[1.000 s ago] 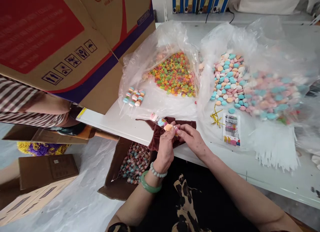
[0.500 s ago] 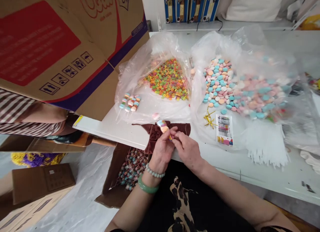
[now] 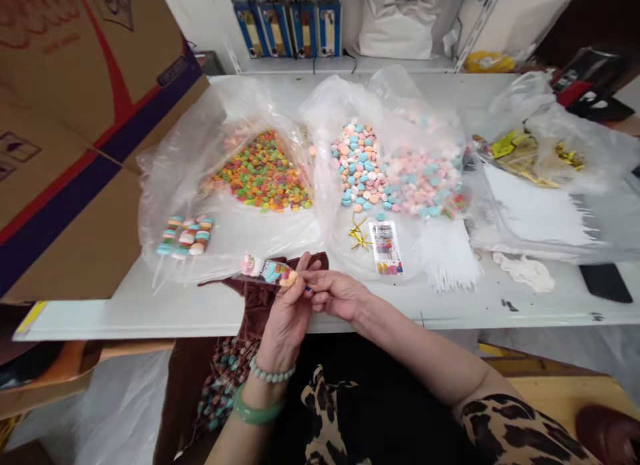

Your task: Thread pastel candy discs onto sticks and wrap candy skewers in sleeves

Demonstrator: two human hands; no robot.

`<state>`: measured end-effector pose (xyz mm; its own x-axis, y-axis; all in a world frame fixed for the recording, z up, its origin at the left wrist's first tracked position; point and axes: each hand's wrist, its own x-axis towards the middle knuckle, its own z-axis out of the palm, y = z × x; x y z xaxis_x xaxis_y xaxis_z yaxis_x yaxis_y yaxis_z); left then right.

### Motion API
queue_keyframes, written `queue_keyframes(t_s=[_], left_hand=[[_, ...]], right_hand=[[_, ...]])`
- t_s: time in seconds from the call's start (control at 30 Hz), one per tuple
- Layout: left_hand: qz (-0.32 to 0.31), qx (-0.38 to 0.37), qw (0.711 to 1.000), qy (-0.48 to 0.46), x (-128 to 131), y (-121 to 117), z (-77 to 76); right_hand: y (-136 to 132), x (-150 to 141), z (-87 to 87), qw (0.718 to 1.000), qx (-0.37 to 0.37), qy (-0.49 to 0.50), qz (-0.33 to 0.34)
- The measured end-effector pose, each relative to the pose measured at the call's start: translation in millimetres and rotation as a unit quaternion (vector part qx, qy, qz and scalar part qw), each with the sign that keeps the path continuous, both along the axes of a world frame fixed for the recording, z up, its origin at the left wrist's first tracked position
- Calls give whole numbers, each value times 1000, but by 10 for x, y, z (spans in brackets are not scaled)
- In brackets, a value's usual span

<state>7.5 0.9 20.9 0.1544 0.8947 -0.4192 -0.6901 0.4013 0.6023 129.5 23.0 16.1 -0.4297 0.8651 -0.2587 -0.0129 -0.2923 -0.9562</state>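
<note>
Pinching a clear-wrapped candy stick point(image 3: 273, 271) (knobbly, pastel), left hand point(image 3: 287, 315) and right hand point(image 3: 344, 294), grip closed.

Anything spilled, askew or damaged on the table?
No clear spill or breakage. The brown cloth hangs rumpled over the front edge of the table, near the wrapped candy stick. Dark marks also break the white surface at right; I can't tell if they're chips or stains.

Candy skewer point(image 3: 270, 270): pastel pieces in row, seemingly clear-wrapped, slanted over brown cloth point(image 3: 257, 309).
</note>
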Motion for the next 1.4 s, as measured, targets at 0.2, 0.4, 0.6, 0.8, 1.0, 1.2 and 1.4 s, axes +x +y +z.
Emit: queue_keyframes(t_s=[0.2, 0.4, 0.6, 0.8, 1.0, 1.2, 1.4], left_hand=[[-42, 117, 971, 206, -130, -18, -38], [-135, 41, 965, 221, 123, -40, -106], [75, 126, 895, 422, 178, -130, -215], [79, 27, 948, 307, 27, 14, -173], [56, -53, 974, 214, -61, 52, -61], [59, -57, 979, 187, -142, 107, -27], [-20, -44, 987, 155, 30, 136, 9]], right_hand=[[-11, 212, 139, 995, -51, 24, -86], [11, 97, 122, 983, -23, 81, -162], [125, 196, 14, 973, 3, 71, -221], [733, 714, 42, 832, 160, -460, -264], [1091, 852, -95, 766, 155, -592, -197], [658, 817, 144, 900, 198, -324, -214], [165, 224, 240, 943, 291, -154, -42]])
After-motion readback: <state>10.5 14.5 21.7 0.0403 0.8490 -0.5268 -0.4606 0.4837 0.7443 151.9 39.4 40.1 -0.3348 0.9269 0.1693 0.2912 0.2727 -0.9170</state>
